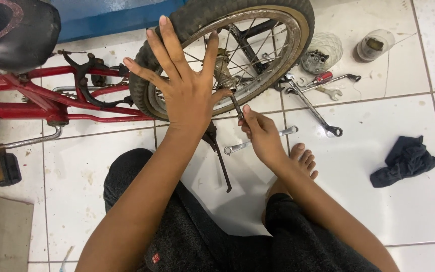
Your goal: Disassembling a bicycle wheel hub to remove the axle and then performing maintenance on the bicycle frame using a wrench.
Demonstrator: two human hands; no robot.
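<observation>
Seen from the head camera, the person sits on a white tiled floor [409,211] with dark trousers and a bare foot [303,157] stretched forward, facing the rear of a red-framed bicycle [36,95] lying on its side. The left hand [185,83] is spread flat, fingers wide apart, its palm pressed toward the black-tyred spoked rear wheel [283,30] and holding nothing. The right hand [260,132] is pinched shut around the lower end of a thin dark metal axle rod [236,107], which slants up from the fingers to the rusty wheel hub [222,70] at the middle of the spokes. Just under the right hand lies a silver ring spanner [288,131], partly hidden by the wrist, and a black kickstand [220,161] runs down the tiles between the person's knees. Right of the wheel, a cluster of silver spanners [318,111] and a red-handled screwdriver [322,78] lie touching one another near the tyre. Beyond them stand a clear plastic jar of small metal parts [320,54] and a second round clear container [374,45], well apart from the hands. A crumpled dark blue rag [404,160] rests on the floor to the right. At the left are the black bicycle saddle [16,30] and a black pedal with an orange reflector [3,168].
</observation>
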